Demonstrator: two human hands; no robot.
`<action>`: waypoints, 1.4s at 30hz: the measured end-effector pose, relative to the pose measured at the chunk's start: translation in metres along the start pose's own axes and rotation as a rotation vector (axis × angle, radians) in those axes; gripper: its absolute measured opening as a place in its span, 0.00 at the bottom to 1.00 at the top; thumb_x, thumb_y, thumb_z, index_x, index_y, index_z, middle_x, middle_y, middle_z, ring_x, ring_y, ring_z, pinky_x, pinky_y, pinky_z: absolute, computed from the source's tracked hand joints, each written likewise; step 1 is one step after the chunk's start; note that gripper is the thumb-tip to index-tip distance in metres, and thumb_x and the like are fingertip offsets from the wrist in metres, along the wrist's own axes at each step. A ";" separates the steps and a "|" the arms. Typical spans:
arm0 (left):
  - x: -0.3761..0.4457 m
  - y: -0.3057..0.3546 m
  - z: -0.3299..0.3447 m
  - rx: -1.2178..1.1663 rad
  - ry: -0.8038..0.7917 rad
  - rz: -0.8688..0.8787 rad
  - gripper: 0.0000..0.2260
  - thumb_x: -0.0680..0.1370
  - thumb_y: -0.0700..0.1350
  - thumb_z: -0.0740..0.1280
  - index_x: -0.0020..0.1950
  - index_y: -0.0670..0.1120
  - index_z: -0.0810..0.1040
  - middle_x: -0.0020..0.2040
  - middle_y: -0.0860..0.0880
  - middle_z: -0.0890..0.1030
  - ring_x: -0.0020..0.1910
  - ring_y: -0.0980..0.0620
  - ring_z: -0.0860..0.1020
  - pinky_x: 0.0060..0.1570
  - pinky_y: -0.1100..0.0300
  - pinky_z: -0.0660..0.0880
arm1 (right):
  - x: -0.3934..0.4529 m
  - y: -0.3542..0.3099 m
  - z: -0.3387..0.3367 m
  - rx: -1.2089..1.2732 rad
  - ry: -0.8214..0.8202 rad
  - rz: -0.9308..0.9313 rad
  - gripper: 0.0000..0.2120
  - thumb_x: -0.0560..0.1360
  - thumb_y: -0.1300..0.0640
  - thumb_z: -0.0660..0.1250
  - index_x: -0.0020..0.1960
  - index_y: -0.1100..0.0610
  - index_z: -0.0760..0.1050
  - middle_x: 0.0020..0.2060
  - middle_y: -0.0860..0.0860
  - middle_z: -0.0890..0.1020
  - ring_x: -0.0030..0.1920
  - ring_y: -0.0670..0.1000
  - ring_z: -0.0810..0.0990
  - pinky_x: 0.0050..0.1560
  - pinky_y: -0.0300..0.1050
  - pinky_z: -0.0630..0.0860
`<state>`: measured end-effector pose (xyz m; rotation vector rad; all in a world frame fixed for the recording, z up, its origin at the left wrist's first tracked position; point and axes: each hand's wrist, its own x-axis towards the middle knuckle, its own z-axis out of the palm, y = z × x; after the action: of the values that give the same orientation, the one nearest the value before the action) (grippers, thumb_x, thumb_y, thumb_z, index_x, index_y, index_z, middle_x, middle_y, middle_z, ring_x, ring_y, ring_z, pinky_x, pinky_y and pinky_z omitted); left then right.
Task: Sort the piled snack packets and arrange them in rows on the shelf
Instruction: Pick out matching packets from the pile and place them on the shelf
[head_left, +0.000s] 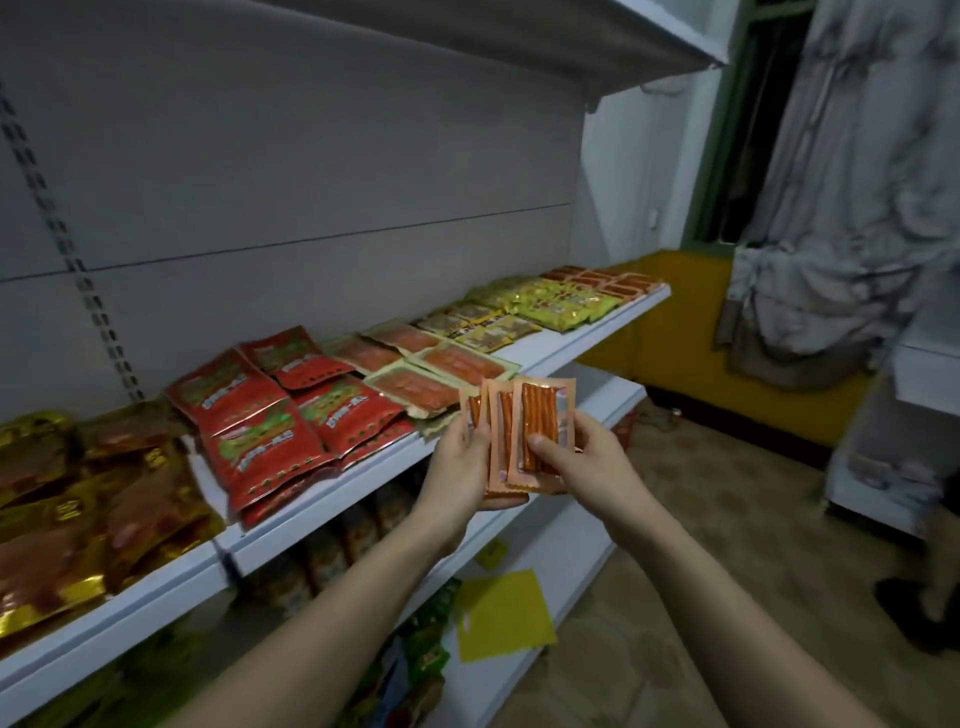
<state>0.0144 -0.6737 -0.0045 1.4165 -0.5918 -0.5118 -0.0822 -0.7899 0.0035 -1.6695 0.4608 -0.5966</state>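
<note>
Both my hands hold a small fan of orange stick-snack packets (540, 415) in front of the white shelf (363, 467). My left hand (462, 462) grips the left packets from below, thumb on their face. My right hand (576, 457) pinches the front packet, thumb pressed on its clear window. On the shelf lie rows of packets: gold-and-brown ones (67, 509) at the left, red ones (265, 415), pale packets with orange filling (415, 374), yellow-green ones (561, 306), and small orange ones (602, 280) at the far right end.
A lower shelf (545, 535) holds more packets, partly hidden by my arms. A yellow sheet (501, 613) lies below. Right of the shelving are a yellow cabinet (685, 338), a grey curtain (852, 182), a white unit (883, 467) and patterned floor (701, 597).
</note>
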 end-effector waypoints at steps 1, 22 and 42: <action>0.019 -0.006 0.016 -0.016 -0.010 -0.003 0.12 0.87 0.48 0.53 0.64 0.53 0.74 0.54 0.46 0.85 0.48 0.44 0.86 0.46 0.42 0.83 | 0.016 0.006 -0.015 -0.023 0.017 -0.010 0.09 0.80 0.63 0.66 0.59 0.59 0.76 0.49 0.53 0.85 0.43 0.44 0.85 0.37 0.34 0.78; 0.366 -0.059 0.336 -0.249 -0.137 -0.013 0.18 0.81 0.38 0.66 0.70 0.46 0.70 0.61 0.43 0.82 0.55 0.44 0.84 0.44 0.48 0.83 | 0.321 0.086 -0.343 -0.212 0.247 -0.036 0.11 0.77 0.55 0.70 0.58 0.48 0.73 0.46 0.48 0.82 0.42 0.41 0.83 0.36 0.36 0.76; 0.575 -0.043 0.409 -0.331 0.415 -0.048 0.10 0.81 0.35 0.64 0.61 0.47 0.75 0.48 0.49 0.86 0.43 0.50 0.86 0.34 0.55 0.82 | 0.621 0.121 -0.457 0.111 -0.178 0.101 0.07 0.76 0.65 0.71 0.51 0.62 0.75 0.40 0.55 0.86 0.39 0.49 0.86 0.37 0.41 0.81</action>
<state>0.1812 -1.3603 0.0193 1.1748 -0.1307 -0.3214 0.1281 -1.5407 0.0228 -1.5677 0.3736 -0.3886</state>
